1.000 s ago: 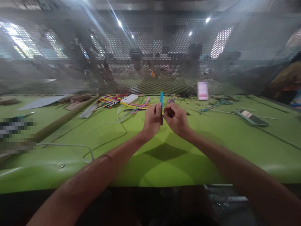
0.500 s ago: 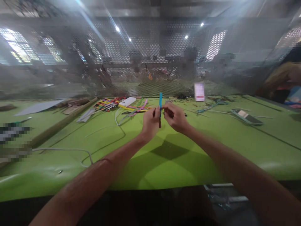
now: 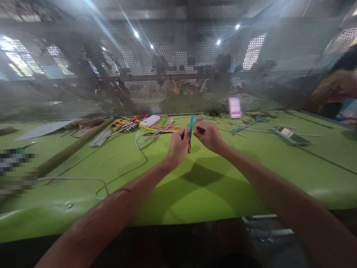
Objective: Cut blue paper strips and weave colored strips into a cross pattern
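Note:
A narrow blue strip (image 3: pixel 192 122) stands nearly upright above the green table, leaning a little to the right at its top. My left hand (image 3: pixel 179 143) is closed around its lower part, thumb and fingers pressed together. Just right of the strip is my right hand (image 3: pixel 208 136), its fingers curled into a pinch close to the strip. A small greyish thing shows at the top of those fingers; what they grip is hidden. Left of my hands lie loose pink, yellow and grey strips (image 3: pixel 170 125) and a multicoloured woven piece (image 3: pixel 126 124).
A white phone (image 3: pixel 150 120) and a pale cable (image 3: pixel 136 140) lie to the left. A long wooden pole (image 3: pixel 75 145) crosses the green table (image 3: pixel 156 208). At right lies another phone (image 3: pixel 291 135). Behind stands a perforated metal panel (image 3: pixel 184 104); a person (image 3: pixel 334 89) is at far right.
The top of the blue strip has tilted slightly to the right and less of it sticks up above my fingers. Both hands stay almost in place, while the view has shifted slightly.

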Demonstrator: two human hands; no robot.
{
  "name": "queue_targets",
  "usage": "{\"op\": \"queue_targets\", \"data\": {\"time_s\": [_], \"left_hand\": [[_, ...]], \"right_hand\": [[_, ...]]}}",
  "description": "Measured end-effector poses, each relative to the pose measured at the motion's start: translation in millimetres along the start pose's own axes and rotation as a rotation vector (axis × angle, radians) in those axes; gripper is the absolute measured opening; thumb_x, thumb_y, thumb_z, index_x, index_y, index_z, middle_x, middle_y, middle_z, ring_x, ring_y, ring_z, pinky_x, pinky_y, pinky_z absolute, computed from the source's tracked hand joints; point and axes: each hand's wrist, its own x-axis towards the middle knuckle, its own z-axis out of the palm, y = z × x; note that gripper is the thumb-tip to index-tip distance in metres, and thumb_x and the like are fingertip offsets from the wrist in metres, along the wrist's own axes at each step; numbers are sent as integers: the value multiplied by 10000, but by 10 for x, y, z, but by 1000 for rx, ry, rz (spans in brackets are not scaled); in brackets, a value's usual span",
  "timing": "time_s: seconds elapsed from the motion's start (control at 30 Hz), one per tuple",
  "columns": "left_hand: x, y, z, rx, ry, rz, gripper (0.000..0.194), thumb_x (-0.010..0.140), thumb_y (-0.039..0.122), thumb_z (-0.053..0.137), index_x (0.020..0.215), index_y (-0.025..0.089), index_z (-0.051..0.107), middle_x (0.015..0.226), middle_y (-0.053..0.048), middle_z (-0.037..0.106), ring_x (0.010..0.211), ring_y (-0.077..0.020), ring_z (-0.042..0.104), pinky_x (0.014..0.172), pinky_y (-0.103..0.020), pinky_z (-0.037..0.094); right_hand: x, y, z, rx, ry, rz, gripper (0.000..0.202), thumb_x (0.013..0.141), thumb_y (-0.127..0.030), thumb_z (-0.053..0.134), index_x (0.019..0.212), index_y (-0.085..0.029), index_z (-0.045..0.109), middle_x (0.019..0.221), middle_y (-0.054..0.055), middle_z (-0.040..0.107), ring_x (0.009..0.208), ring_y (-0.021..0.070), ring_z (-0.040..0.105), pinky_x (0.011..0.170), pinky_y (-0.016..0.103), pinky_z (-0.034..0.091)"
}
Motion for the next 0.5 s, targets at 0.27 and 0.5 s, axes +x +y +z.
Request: {"op": "queue_targets", "data": {"time_s": [0.27, 0.5], "left_hand": [[-57, -25, 47, 3, -189, -2, 482, 1001, 544, 505, 647, 222, 445, 398, 77, 415, 306, -74, 385, 356, -194, 294], [-174, -4, 87, 60, -444, -55, 468, 980, 528, 518, 640, 221, 420, 415, 86, 418, 317, -66, 396, 366, -176, 317]], "right_hand": [[102, 538, -230, -140, 201, 291, 342, 826, -201, 592, 583, -237, 354, 540, -48, 356, 570, 127, 349, 607, 296, 278], [81, 1020, -491, -264, 384, 491, 336, 857, -229, 591, 566, -241, 421, 498, -29, 364, 553, 144, 355, 608, 329, 282]]}}
